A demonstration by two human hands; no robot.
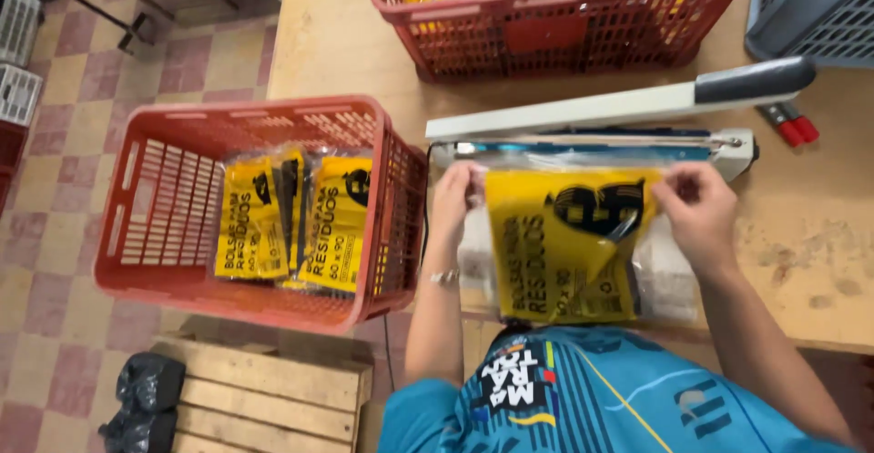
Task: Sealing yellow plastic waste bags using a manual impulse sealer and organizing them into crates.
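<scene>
While the red crate (182, 234) stood off the bench's left edge on a wooden pallet (264, 389), it held two yellow packets (291, 221) lying flat against its right wall. Left hand (455, 193) pinched the top left corner of the clear bag (569, 244) with a yellow insert, fingers closed on the film. Bag lay at the bench's near edge, its top edge touching the heat sealer (592, 143), whose arm (628, 98) was raised. Right hand (696, 207) gripped the top right corner of the same bag, fingers curled shut on it. Second red crate (564, 25) of yellow packets sat at the bench's far edge; grey crate (815, 7) at the far right corner. Small red-tipped tool (790, 125) lay just right of the sealer.
</scene>
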